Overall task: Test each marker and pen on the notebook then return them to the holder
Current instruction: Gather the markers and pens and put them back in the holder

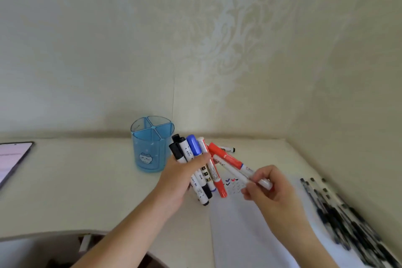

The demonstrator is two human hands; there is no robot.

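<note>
Markers in a bundle [205, 175], black, blue and red caps among them, sit clamped in the left hand [185, 173], fingers and thumb curled round their white barrels, some caps up and some down. The right hand [268, 190] pinches the white barrel of a red-capped marker [226, 157] that slants up and left until its cap lies against the bundle; a second white barrel lies close under it, too blurred to tell apart. Both hands are above the far edge of the white notebook page [239, 224], where rows of small ticks [232, 184] show. The blue divided holder [150, 152] stands on the desk [87, 180] just left of the bundle. One marker [227, 148] lies behind. Dark pens [343, 215] lie heaped to the right. A lit phone [13, 159] rests at the left.
</note>
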